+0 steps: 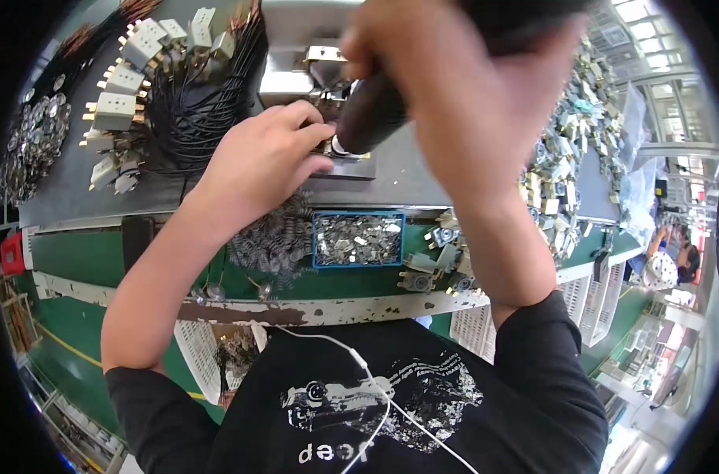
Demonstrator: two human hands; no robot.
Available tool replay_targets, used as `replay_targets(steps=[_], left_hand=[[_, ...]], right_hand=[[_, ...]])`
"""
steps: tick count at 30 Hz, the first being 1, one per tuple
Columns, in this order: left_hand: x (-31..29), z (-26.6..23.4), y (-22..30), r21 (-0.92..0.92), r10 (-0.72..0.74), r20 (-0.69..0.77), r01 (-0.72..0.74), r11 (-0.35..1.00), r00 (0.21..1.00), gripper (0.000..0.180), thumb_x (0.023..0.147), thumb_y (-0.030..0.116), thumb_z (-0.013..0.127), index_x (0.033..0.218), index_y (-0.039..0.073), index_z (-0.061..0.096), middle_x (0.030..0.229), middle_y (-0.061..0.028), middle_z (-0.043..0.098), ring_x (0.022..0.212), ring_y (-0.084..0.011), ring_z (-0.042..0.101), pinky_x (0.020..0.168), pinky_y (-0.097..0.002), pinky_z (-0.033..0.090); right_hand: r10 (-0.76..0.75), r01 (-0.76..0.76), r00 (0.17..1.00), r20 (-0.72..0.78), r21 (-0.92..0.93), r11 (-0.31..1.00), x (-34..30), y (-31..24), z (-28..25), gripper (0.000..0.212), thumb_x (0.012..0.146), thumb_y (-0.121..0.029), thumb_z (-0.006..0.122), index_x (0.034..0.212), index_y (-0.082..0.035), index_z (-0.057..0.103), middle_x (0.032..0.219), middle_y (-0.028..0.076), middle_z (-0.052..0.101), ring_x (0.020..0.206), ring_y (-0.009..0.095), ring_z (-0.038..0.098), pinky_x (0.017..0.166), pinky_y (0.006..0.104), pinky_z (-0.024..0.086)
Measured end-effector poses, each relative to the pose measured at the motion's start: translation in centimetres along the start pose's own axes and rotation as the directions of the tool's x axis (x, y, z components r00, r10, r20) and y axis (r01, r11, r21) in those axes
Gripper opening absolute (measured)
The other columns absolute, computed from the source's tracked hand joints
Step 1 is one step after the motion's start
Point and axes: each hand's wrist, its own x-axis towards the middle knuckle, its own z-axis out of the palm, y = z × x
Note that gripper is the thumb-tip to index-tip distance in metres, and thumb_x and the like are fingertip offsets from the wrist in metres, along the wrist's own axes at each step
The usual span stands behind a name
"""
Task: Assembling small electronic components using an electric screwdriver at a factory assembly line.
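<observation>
My right hand (486,118), blurred by motion, is wrapped round a thick black electric screwdriver (371,114). The tool slants down and to the left, its pale tip beside the fingers of my left hand (265,154). Those fingers are bent and closed at a small workpiece on a dark metal base plate (344,167); what they grip is mostly hidden. Just behind stands a metal fixture (325,67), partly covered by my right hand and the tool.
White plug blocks (114,110) with black cables (190,118) lie at the left. A blue tray (359,266) of small metal parts sits nearer me, between a heap of springs (271,245) and loose plug parts (446,257). More plug parts (561,174) cover the right side.
</observation>
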Motion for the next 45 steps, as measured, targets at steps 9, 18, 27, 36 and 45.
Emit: replay_targets(steps=[9, 18, 27, 36, 45], left_hand=[[-0.3, -2.1, 1.3, -0.074, 0.121, 0.052, -0.117, 0.990, 0.991, 0.034, 0.081, 0.013, 0.079, 0.115, 0.011, 0.071, 0.102, -0.0024, 0.069, 0.093, -0.0228, 0.067, 0.078, -0.0374, 0.049], [0.0, -7.4, 0.6, 0.246, 0.146, -0.239, -0.086, 0.965, 0.960, 0.030, 0.093, 0.013, 0.069, 0.122, 0.015, 0.069, 0.110, -0.0043, 0.070, 0.092, -0.0250, 0.063, 0.082, -0.0383, 0.048], [1.1, -13.9, -9.8, 0.548, -0.321, -0.082, 0.312, 0.776, 0.944, 0.033, 0.097, 0.027, 0.069, 0.128, 0.016, 0.068, 0.135, -0.0068, 0.064, 0.123, -0.0315, 0.061, 0.102, -0.0435, 0.048], [-1.4, -11.6, -5.1, 0.687, -0.069, -0.359, 0.314, 0.655, 0.931, 0.043, 0.086, 0.029, 0.078, 0.126, 0.016, 0.070, 0.140, -0.0130, 0.061, 0.129, -0.0340, 0.057, 0.108, -0.0464, 0.043], [-3.0, -3.7, -0.7, 0.268, -0.099, -0.078, 0.117, 0.956, 0.992, 0.017, 0.090, 0.023, 0.072, 0.089, 0.006, 0.069, 0.078, -0.0084, 0.068, 0.071, -0.0293, 0.070, 0.062, -0.0398, 0.057]], right_hand=[[-0.142, 0.109, 0.988, -0.060, -0.373, 0.921, 0.9, -1.5, -7.0, 0.044, 0.092, -0.015, 0.079, 0.125, -0.001, 0.054, 0.092, 0.006, 0.066, 0.074, 0.014, 0.066, 0.065, 0.0269, 0.055], [-0.281, 0.233, 0.951, 0.130, -0.897, 0.376, -1.8, 3.7, -17.3, 0.037, 0.101, -0.009, 0.058, 0.138, -0.004, 0.058, 0.131, 0.021, 0.067, 0.120, 0.030, 0.066, 0.101, 0.0403, 0.051], [0.484, 0.190, 0.849, 0.212, -0.977, 0.095, -4.8, 6.2, -21.9, 0.051, 0.088, -0.004, 0.066, 0.138, -0.015, 0.060, 0.142, 0.013, 0.062, 0.128, 0.038, 0.059, 0.107, 0.0433, 0.048], [0.344, -0.255, 0.938, -0.052, -0.773, 0.580, -8.9, 1.8, -18.0, 0.041, 0.097, -0.024, 0.075, 0.133, -0.010, 0.060, 0.093, 0.008, 0.073, 0.083, 0.012, 0.070, 0.073, 0.0241, 0.053], [0.602, -0.597, 0.707, 0.370, -0.145, 0.789, -13.0, 0.2, -6.0, 0.028, 0.109, -0.022, 0.056, 0.128, -0.002, 0.054, 0.114, 0.014, 0.070, 0.093, 0.017, 0.069, 0.084, 0.0346, 0.058]])
